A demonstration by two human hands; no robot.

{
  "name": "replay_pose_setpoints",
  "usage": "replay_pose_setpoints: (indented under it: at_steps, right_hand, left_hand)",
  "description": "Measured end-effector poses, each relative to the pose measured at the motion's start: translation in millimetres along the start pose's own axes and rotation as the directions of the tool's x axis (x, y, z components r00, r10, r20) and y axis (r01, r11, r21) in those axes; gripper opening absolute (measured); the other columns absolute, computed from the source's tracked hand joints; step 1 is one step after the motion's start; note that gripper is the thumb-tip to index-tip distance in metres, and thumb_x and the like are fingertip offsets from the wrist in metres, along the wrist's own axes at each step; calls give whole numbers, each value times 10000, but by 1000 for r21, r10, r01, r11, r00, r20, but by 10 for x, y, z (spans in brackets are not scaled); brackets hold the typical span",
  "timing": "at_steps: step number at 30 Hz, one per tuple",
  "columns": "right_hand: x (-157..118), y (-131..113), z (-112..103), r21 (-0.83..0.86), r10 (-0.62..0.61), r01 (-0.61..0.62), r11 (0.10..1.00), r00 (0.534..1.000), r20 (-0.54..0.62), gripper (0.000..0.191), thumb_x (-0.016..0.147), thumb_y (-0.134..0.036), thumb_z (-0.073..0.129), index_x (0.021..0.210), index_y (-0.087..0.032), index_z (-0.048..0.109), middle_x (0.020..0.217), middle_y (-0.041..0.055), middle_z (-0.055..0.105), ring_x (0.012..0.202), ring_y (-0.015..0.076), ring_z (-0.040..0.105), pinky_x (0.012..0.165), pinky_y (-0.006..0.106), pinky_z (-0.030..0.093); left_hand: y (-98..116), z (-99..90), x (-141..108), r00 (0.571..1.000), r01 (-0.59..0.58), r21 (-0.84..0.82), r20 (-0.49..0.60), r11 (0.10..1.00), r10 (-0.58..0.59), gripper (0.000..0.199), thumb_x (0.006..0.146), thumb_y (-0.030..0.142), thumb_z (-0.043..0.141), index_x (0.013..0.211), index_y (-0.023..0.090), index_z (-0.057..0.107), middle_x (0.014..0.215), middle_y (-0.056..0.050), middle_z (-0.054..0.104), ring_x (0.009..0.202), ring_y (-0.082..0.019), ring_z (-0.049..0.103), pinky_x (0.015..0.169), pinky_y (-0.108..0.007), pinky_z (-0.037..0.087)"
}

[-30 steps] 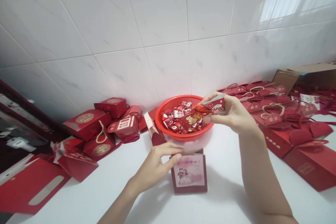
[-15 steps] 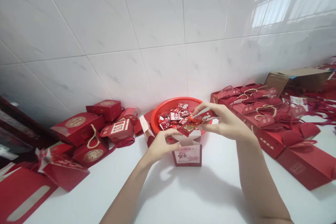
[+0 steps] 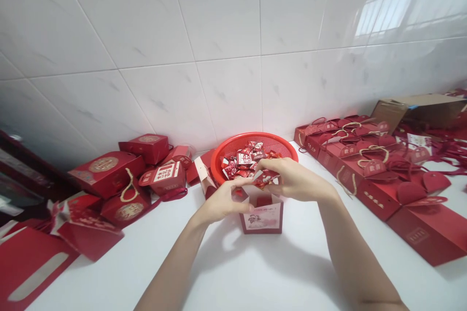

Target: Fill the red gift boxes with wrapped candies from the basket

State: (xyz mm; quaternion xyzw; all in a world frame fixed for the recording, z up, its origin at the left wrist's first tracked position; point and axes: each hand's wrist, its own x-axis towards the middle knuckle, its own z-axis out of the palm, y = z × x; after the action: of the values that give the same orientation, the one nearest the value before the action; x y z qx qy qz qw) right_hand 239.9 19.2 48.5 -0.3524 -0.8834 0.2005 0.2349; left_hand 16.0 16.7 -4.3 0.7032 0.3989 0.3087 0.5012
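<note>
Head view: two bare hands at the centre of the frame, over a white counter [image 3: 292,277].
Left hand [image 3: 226,201]: thumb in front, fingers behind, apparently grasping the left upper edge of the open box [image 3: 262,223].
Right hand [image 3: 297,180]: fingers bent above the box mouth, a red wrapper [image 3: 267,178] between them; whether pinched or loosened, cannot tell.
Risk, spill: the wrapper could snag on a raised edge or land on the counter, were the fingers to part off-centre.
Risk, crush: walls probably thin card; hard thumb pressure could crease or tip them.
Risk, knock: basket [image 3: 273,142] close behind; a bumped rim might shift its wrapped sweets [image 3: 244,159].
Open box, appearance: centre of frame, below the basket; upright, dark red, pale pink front panel, small printed figures, lettering indistinct.
</note>
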Motion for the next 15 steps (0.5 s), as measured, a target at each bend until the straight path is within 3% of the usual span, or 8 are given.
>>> replay_pose_setpoints:
  at_steps: [3,8,12,15]
  right_hand:
    - [26,24,37,-19,-22,22,1000,999,28,175,810,-95,629,948,-203,614,845,22,675,728,167,578,607,249,354]
    - [74,38,71,-8,-5,6,1000,994,107,81,843,-166,652,894,-195,596,857,20,666,730,167,568,614,252,356]
    - [81,57,72,41,-26,23,999,998,64,79,875,-176,628,930,-199,576,866,16,644,751,166,563,631,257,364]
    - [74,77,63,111,-21,18,994,1000,21,128,913,-292,619,927,-205,525,830,-8,593,710,150,527,619,259,358]
  left_hand:
    - [1,1,-1,1000,12,-7,-10,1000,-12,575,618,243,847,1178,190,725,1041,-74,730,1022,-283,645,916,-384,516]
    - [5,6,6,997,41,-45,63,998,-38,525,662,251,827,1172,191,720,981,-59,724,987,-260,656,928,-374,503]
    - [7,16,3,998,54,-59,36,997,-51,483,642,264,836,1106,174,738,883,-41,717,880,-240,665,833,-348,532]
    - [7,19,-4,999,49,-59,5,997,-49,492,630,267,842,1101,165,741,794,-24,707,805,-229,664,777,-332,541]
